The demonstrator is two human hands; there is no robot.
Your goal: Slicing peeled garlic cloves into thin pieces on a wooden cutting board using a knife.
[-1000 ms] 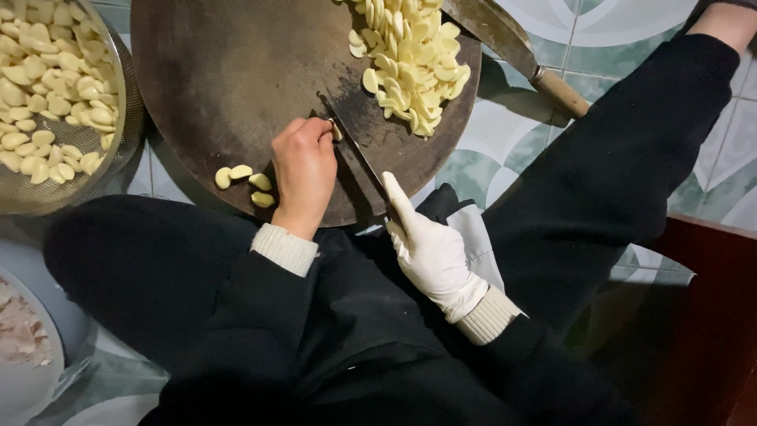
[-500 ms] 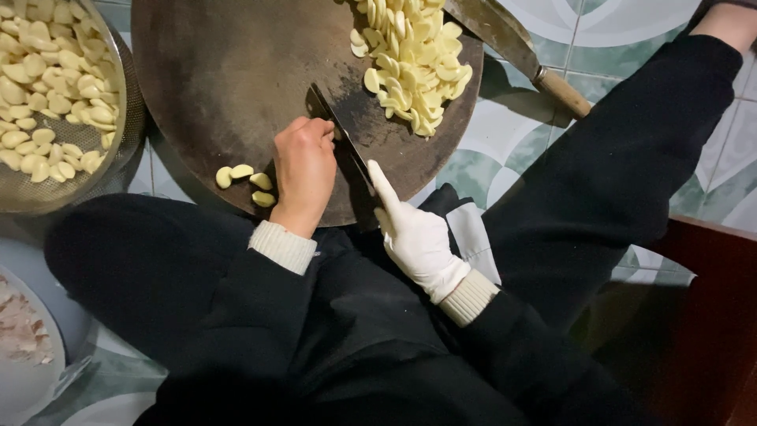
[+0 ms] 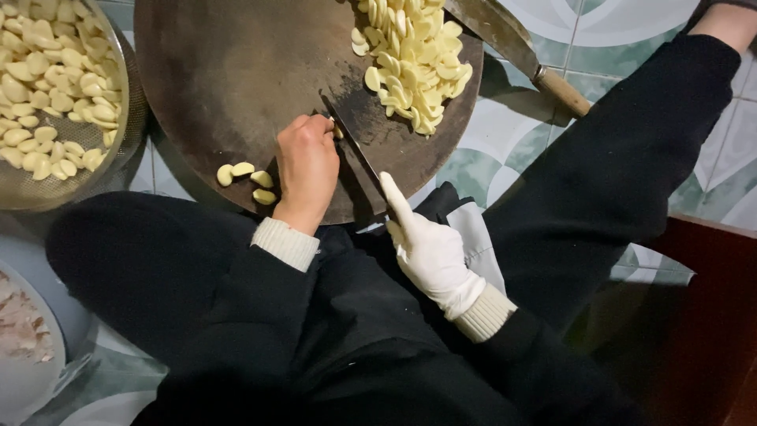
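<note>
My bare left hand rests on a round dark chopping board, fingertips pinching a garlic clove at the knife's edge. My right hand, in a white glove, grips the handle of a dark knife whose blade lies against the left fingers. Three peeled cloves lie just left of my left hand. A heap of sliced garlic sits at the board's far right.
A metal bowl of peeled cloves stands at the left. A second knife with a wooden handle lies beyond the board on the tiled floor. A white bowl is at lower left. My dark-clothed legs flank the board.
The knife and my gloved right hand have shifted slightly along the board near the left fingers. The left hand stays in place on the clove.
</note>
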